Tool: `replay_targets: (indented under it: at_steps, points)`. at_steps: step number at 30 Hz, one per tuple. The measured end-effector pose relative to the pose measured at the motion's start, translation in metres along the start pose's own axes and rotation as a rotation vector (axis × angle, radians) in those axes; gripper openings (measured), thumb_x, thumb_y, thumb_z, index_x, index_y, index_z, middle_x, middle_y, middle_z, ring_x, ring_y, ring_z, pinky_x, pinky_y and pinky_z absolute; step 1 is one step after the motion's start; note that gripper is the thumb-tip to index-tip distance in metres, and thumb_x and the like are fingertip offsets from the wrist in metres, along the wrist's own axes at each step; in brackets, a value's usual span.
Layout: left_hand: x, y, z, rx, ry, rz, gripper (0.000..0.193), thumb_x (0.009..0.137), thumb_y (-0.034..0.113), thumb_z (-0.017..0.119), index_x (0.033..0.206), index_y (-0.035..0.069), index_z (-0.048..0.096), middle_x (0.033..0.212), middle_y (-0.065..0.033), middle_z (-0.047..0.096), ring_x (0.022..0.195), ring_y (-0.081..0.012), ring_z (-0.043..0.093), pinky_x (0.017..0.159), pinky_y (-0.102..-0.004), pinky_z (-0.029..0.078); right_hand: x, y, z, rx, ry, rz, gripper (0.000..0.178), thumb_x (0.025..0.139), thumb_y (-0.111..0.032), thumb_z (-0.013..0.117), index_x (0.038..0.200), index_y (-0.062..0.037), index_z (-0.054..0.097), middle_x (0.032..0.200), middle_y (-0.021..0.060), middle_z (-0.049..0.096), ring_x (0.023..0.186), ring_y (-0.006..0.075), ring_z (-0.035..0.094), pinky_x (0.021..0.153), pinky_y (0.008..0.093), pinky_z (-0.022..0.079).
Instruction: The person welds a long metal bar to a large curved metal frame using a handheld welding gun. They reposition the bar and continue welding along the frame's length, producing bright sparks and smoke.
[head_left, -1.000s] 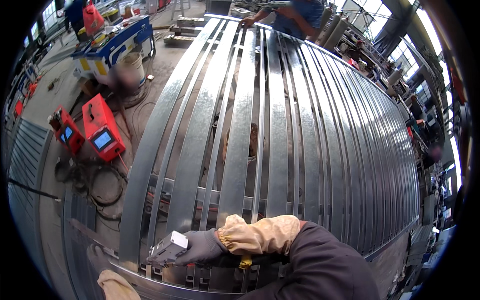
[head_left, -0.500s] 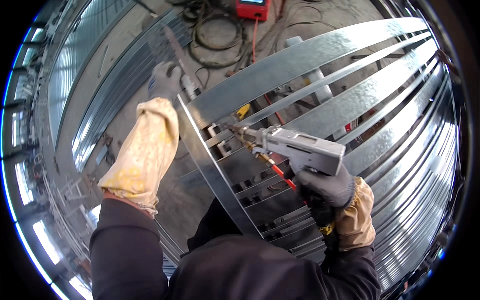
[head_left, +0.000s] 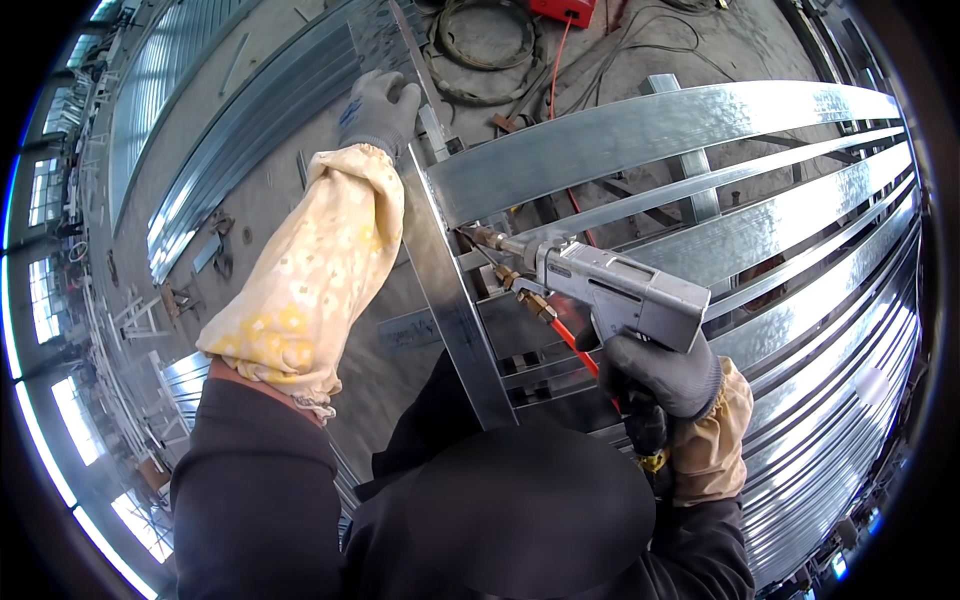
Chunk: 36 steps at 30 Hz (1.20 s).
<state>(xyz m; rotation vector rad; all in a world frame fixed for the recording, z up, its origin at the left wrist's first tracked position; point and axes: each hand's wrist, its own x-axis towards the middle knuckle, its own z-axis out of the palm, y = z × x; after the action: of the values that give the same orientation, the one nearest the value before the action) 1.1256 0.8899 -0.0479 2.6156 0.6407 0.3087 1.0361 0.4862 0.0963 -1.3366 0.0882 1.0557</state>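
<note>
Several long, shiny metal slats (head_left: 580, 148) already reach the flat grey steel rail (head_left: 462, 320) left of the grey-gloved right hand (head_left: 665, 372) gripping a boxy silver gun (head_left: 625, 288), but whether all are fastened, or the left hand (head_left: 380, 110) holds anything, I cannot tell.

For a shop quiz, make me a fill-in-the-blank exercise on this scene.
The hand gripping the welding gun is the person's ____ one.
The left hand wears a grey ____.
The left cream sleeve cover is printed with yellow and white ____.
A coiled cable lies on the workshop ____.

Missing words: right; glove; flowers; floor.
</note>
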Motion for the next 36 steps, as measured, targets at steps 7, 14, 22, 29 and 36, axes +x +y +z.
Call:
replay_targets:
  at_steps: [7,14,22,29,36]
  points:
    - [0.001,-0.004,0.001,0.035,0.022,0.012,0.047,0.088,0.039,0.063,0.118,0.004,0.07,0.131,-0.0174,0.061,0.126,-0.0321,0.055,0.107,-0.0382,0.041,0.009,-0.004,0.007,-0.006,-0.005,0.07,0.04,0.088,-0.011,0.069,0.124,0.0023,0.057,0.092,0.0073,0.067,0.07,0.011,0.063,0.059,0.0256,0.051]
    - [0.001,0.002,-0.005,0.003,-0.049,-0.046,0.05,0.088,0.042,0.06,0.122,0.007,0.068,0.138,-0.0149,0.056,0.129,-0.0315,0.053,0.109,-0.0386,0.04,0.014,-0.006,0.011,-0.076,0.01,0.098,0.038,0.087,-0.01,0.069,0.12,0.0038,0.058,0.085,0.0066,0.066,0.068,0.0117,0.063,0.057,0.0263,0.05]
    - [0.001,0.006,-0.008,0.054,-0.115,-0.082,0.051,0.089,0.045,0.056,0.127,0.013,0.066,0.148,-0.0118,0.047,0.134,-0.032,0.05,0.112,-0.0429,0.039,0.015,-0.004,0.012,-0.065,0.021,0.098,0.037,0.086,-0.013,0.07,0.118,0.0036,0.06,0.082,0.0053,0.065,0.066,0.0108,0.061,0.057,0.0261,0.049]
    - [0.002,0.001,-0.005,0.034,-0.104,-0.082,0.051,0.089,0.046,0.057,0.127,0.014,0.067,0.146,-0.0127,0.049,0.133,-0.0324,0.051,0.111,-0.043,0.04,0.015,-0.001,0.012,-0.104,0.034,0.12,0.038,0.082,-0.009,0.068,0.117,0.0028,0.06,0.088,0.0112,0.069,0.065,0.0162,0.066,0.056,0.0277,0.054]
    - [0.004,-0.002,-0.003,0.038,-0.099,-0.07,0.051,0.089,0.046,0.057,0.127,0.013,0.067,0.148,-0.0129,0.047,0.133,-0.0326,0.051,0.112,-0.0427,0.04,0.013,-0.005,0.019,-0.083,0.066,0.129,0.039,0.082,-0.008,0.068,0.119,0.0024,0.06,0.087,0.0105,0.069,0.064,0.0156,0.066,0.056,0.0269,0.054]
